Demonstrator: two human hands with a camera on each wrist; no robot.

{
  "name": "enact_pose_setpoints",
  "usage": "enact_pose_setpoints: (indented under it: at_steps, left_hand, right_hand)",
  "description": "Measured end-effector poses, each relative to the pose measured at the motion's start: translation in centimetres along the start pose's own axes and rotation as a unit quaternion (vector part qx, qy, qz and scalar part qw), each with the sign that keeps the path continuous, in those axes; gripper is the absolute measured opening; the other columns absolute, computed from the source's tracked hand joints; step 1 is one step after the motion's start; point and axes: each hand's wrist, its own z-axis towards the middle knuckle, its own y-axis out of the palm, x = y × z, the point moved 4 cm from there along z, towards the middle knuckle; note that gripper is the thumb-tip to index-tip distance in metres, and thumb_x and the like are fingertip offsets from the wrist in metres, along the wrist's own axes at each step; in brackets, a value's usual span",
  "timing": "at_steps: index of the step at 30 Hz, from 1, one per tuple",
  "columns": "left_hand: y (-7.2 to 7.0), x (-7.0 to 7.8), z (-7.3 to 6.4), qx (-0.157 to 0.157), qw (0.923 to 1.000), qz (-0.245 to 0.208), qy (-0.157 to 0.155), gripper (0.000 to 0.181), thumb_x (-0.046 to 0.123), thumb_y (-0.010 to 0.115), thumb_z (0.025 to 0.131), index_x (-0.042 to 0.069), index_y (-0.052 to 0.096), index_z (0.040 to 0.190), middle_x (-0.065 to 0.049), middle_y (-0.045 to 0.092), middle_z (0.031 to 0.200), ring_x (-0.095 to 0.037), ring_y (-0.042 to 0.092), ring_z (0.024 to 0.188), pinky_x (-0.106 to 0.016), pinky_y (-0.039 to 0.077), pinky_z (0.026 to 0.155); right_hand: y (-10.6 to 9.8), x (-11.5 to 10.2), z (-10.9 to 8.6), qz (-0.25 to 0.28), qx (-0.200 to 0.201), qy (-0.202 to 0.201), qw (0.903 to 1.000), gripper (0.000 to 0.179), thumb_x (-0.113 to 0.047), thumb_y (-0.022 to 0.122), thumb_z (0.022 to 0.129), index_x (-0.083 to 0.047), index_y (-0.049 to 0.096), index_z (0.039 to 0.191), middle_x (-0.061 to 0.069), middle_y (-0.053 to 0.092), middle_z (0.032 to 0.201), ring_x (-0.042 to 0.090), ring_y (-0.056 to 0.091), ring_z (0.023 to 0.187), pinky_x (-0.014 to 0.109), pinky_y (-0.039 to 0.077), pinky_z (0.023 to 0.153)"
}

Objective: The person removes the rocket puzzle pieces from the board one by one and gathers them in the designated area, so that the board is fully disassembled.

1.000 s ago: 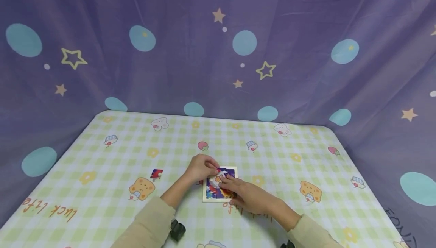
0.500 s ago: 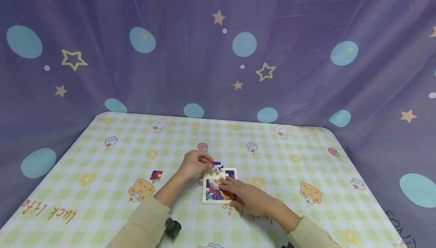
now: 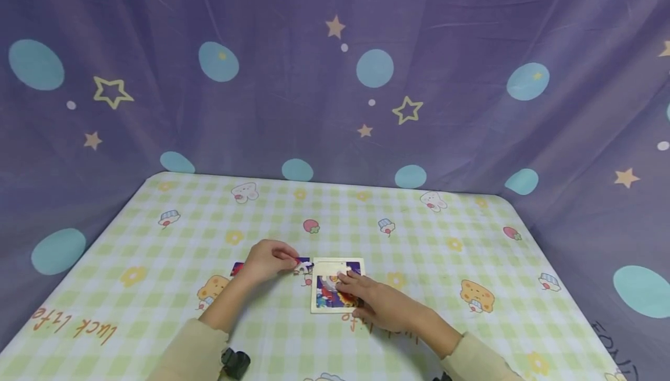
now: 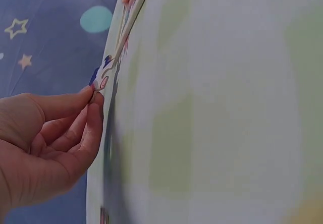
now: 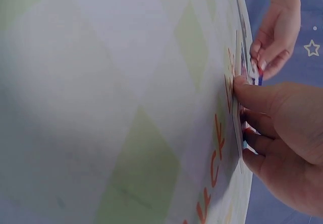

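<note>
Currently left hand point(image 3: 268, 260) pinches a puzzle piece point(image 3: 304, 266) by its left end, thumb against fingertips. Fingers cover that end, so long axis is uncertain; the visible part points right, toward the puzzle tray point(image 3: 328, 311). Key relation: held piece sits just left of the tray's far-left corner, roughly level with the bare patch point(image 3: 328, 267) in its far part. Can't tell whether piece and rim touch. Right hand point(image 3: 379, 301) rests on the tray's right side, fingers over the filled area, thumb at the near edge; its fingertips are nearer the bare patch. Second piece point(image 3: 237, 268) lies on the tabletop point(image 3: 445, 346) left of left hand, partly hidden by it.
</note>
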Motion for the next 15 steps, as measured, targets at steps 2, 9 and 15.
enact_pose_setpoints:
  at_steps: [2, 9, 15]
  left_hand:
    - [-0.8, -0.5, -0.4, 0.003, 1.0, 0.006, -0.003, 0.011, 0.007, 0.074, 0.079, 0.005, 0.074, 0.09, -0.004, 0.072, 0.078, -0.01, 0.061, 0.068, -0.023, 0.048, 0.063]
    - [-3.5, -1.2, -1.4, -0.001, 0.9986, 0.051, 0.014, 0.01, 0.006, 0.073, 0.08, 0.005, 0.074, 0.089, -0.005, 0.071, 0.078, -0.012, 0.059, 0.069, -0.025, 0.046, 0.064]
    - [-5.0, -0.8, -1.7, 0.008, 0.9929, 0.113, 0.039, 0.008, 0.002, 0.074, 0.078, 0.003, 0.075, 0.086, -0.008, 0.072, 0.079, -0.014, 0.059, 0.07, -0.025, 0.045, 0.061]
  right_hand:
    - [-0.1, -0.1, 0.0, 0.002, 0.0, -0.001, 1.0, 0.055, -0.023, 0.058, 0.096, -0.018, 0.039, 0.147, 0.0, 0.03, 0.158, 0.023, 0.031, 0.146, 0.042, 0.039, 0.111]
    - [-0.1, -0.2, -0.1, 0.0, 0.006, -0.013, 0.9999, 0.055, -0.02, 0.058, 0.096, -0.016, 0.039, 0.147, 0.003, 0.03, 0.158, 0.025, 0.032, 0.146, 0.043, 0.042, 0.108]
    - [0.0, -0.3, -0.1, 0.009, 0.003, -0.016, 0.9998, 0.055, -0.019, 0.058, 0.096, -0.014, 0.039, 0.147, 0.004, 0.03, 0.159, 0.024, 0.03, 0.146, 0.042, 0.04, 0.11]
